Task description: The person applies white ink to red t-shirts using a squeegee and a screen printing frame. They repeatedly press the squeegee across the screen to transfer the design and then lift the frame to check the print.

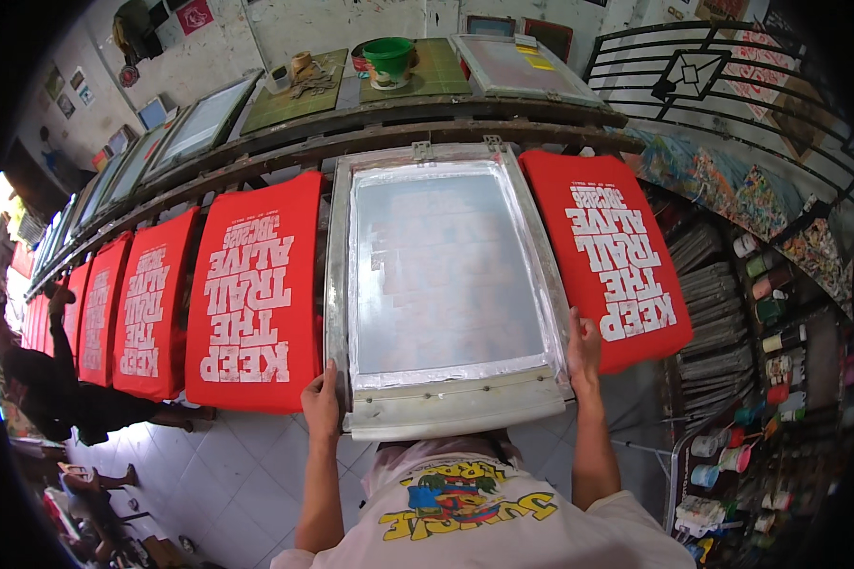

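A silk-screen printing frame [338,247] lies in front of me, hinged to the rail at its far edge. Through its pale mesh [446,284] the blurred outline of printed lettering shows. At the frame's near left side my left hand [322,403] is closed, with the thumb along the edge and the other fingers mostly hidden. My right hand [584,353] grips the near right side in the same way. A red T-shirt [299,284] with white block lettering is stretched flat to the left of the frame. Another red printed T-shirt [598,256] lies close to my right hand.
More red shirts [152,303] continue in a row leftward. A person in dark clothes [76,389] is beside them. Behind the rail are a green bucket [389,62] and another screen frame [527,68]. Shelves of ink containers [778,337] stand at the right.
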The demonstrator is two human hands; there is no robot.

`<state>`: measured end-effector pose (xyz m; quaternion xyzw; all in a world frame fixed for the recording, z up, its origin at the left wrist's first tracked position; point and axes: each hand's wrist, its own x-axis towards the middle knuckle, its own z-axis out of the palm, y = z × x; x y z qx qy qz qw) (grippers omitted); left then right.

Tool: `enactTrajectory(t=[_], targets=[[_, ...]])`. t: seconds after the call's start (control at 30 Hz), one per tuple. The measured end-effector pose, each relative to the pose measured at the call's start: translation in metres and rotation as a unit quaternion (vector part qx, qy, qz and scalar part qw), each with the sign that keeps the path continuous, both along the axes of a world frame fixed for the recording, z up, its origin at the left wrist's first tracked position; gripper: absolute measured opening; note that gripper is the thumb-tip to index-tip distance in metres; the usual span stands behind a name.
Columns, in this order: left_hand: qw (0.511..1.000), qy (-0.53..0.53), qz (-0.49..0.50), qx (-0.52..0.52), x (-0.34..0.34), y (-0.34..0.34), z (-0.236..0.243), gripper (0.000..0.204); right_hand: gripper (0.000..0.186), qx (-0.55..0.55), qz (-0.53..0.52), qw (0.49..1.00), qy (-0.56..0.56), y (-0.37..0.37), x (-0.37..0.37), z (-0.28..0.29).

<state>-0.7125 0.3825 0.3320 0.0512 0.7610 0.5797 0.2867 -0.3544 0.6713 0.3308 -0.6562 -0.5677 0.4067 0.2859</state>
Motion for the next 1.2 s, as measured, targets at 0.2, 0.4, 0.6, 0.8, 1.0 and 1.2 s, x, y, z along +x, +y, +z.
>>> enactTrajectory(t=[0.2,0.4,0.6,0.8,1.0,1.2], targets=[[0.999,0.029,-0.006,-0.034,0.007,0.015,-0.003,0.048,0.072,-0.001,0.008,1.0,0.025,0.023,0.008,-0.016],[0.978,0.123,-0.067,-0.157,-0.009,0.02,0.007,0.05,0.053,0.012,0.021,0.996,0.082,0.011,0.004,-0.033],[0.979,0.126,-0.054,-0.151,-0.013,0.016,-0.023,0.049,0.043,-0.007,0.03,0.994,0.105,0.008,0.001,-0.035],[0.981,0.128,-0.044,-0.136,-0.007,0.02,-0.041,0.044,0.041,0.069,0.046,0.991,0.107,0.002,0.001,-0.064],[0.985,0.14,-0.024,-0.1,-0.015,0.009,-0.056,0.038,0.049,0.265,0.371,0.884,-0.101,-0.04,-0.013,0.037],[0.945,0.324,-0.027,-0.025,0.013,0.03,0.009,0.034,0.04,0.359,0.572,0.651,-0.347,-0.088,-0.006,0.037]])
